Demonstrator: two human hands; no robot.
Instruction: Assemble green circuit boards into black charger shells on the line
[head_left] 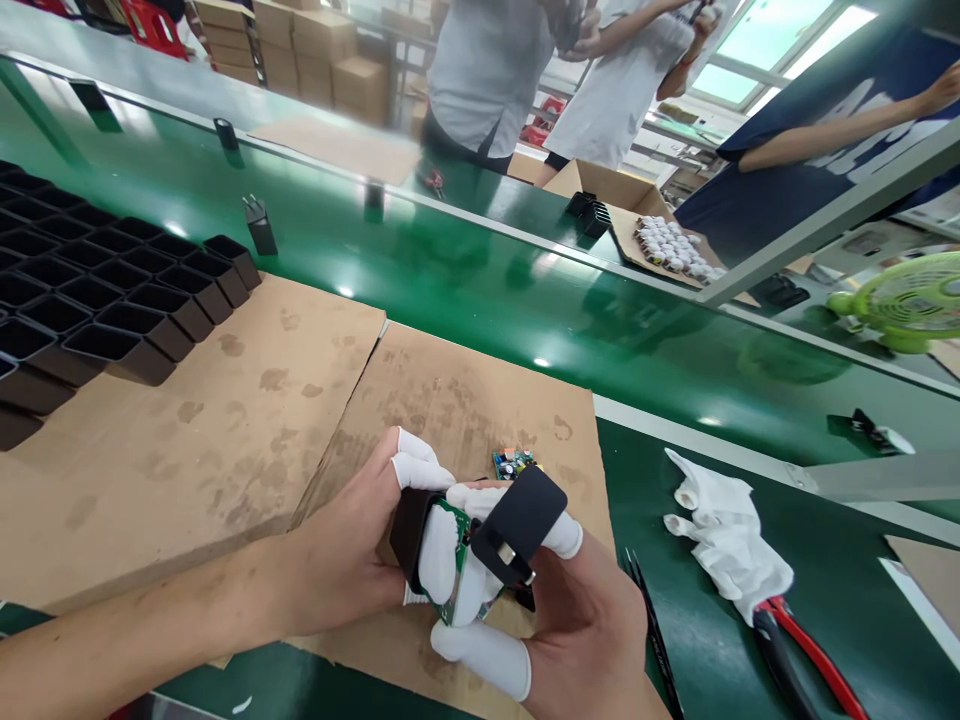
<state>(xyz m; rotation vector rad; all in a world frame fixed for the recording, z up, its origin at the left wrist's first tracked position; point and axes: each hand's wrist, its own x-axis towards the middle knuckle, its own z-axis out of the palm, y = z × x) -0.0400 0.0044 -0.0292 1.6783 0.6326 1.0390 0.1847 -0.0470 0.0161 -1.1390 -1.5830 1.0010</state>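
My left hand point(352, 545), with white finger cots, is closed around a dark open housing point(409, 530) with a green circuit board point(456, 560) partly inside it. My right hand point(577, 625), also in finger cots, pinches a black flat cover with metal prongs point(519, 522) against the board's end. Both hands meet above the cardboard sheet point(465, 400) near the front edge. A small loose circuit board point(512, 462) lies on the cardboard just beyond my fingers.
Rows of black empty housings point(112, 310) fill the left on another cardboard sheet. A white glove point(724, 535) and red-handled pliers point(795, 640) lie on the right. A green conveyor belt point(465, 270) runs behind, with other people standing beyond it and a green fan point(904, 300).
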